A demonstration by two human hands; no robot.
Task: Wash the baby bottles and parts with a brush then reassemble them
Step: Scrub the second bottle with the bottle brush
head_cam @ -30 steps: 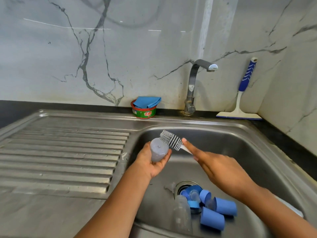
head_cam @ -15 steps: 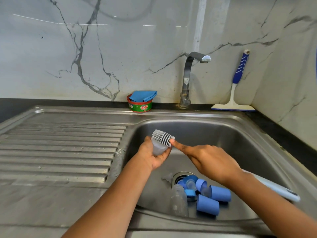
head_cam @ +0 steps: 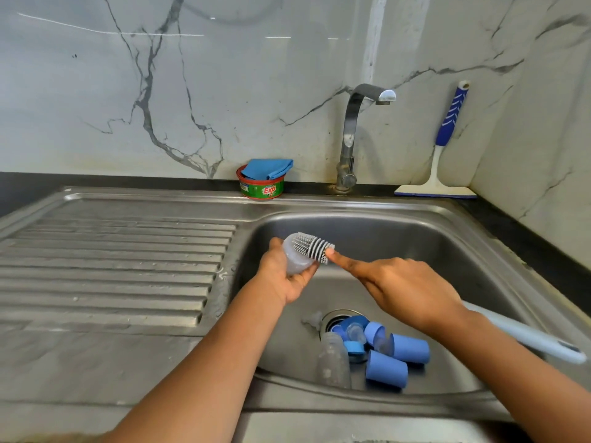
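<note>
We hold a translucent bottle part (head_cam: 296,262) in our left hand (head_cam: 284,281), fingers curled round it, above the left side of the sink basin (head_cam: 399,231) and close to its left wall. Its rounded end faces up and toward the back. The brush (head_cam: 315,247) lies across it, the ribbed bristle head touching its upper right side. The brush's long axis slants from the head at upper left down to the handle end at lower right, which passes under our right forearm and reaches over the basin's right rim. Our right hand (head_cam: 412,290) grips the brush, index finger stretched along the neck toward the bristles.

Below the hands, the basin floor is bare at the back and right. At the drain sit a clear bottle (head_cam: 334,359), blue caps (head_cam: 387,369) and small parts, touching one another. The ribbed drainboard (head_cam: 112,266) spreads left. Behind the rim stand the faucet (head_cam: 350,135), a soap tub (head_cam: 260,188) and a squeegee (head_cam: 443,161).
</note>
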